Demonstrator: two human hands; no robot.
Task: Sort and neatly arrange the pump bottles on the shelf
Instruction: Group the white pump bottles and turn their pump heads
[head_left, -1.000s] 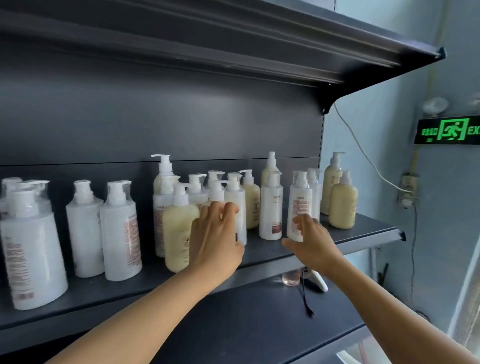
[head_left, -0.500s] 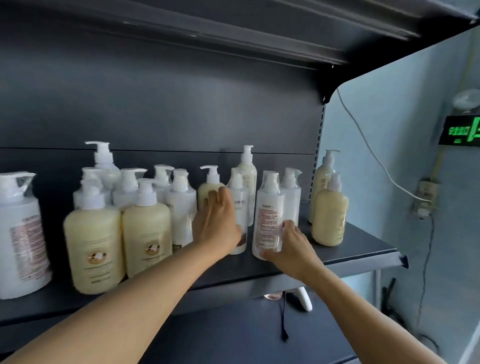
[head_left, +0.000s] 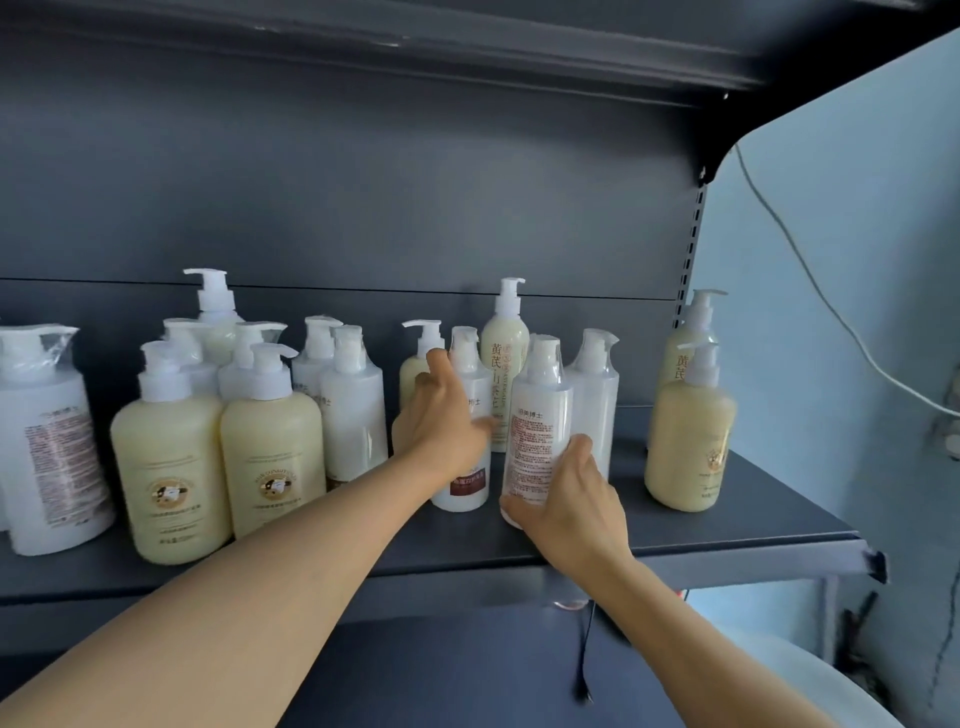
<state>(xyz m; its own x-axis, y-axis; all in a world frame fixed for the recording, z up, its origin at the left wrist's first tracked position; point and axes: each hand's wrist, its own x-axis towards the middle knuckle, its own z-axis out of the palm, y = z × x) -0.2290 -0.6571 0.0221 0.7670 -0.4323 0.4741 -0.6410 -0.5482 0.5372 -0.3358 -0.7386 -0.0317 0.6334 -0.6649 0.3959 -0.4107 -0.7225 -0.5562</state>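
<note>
On the shelf (head_left: 675, 540), cream bottles (head_left: 218, 462) stand left of the left hand (head_left: 447, 431), whose fingers curl around a white bottle (head_left: 465, 467). Just right, the right hand (head_left: 566, 499) grasps a red-lettered bottle (head_left: 537, 415).

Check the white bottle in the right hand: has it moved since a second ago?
Yes. The white bottle in the right hand has shifted left, away from the cream bottle at the shelf's right end.

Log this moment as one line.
left hand: on white bottle | right hand: gripping labelled white bottle | both upright on shelf
</note>
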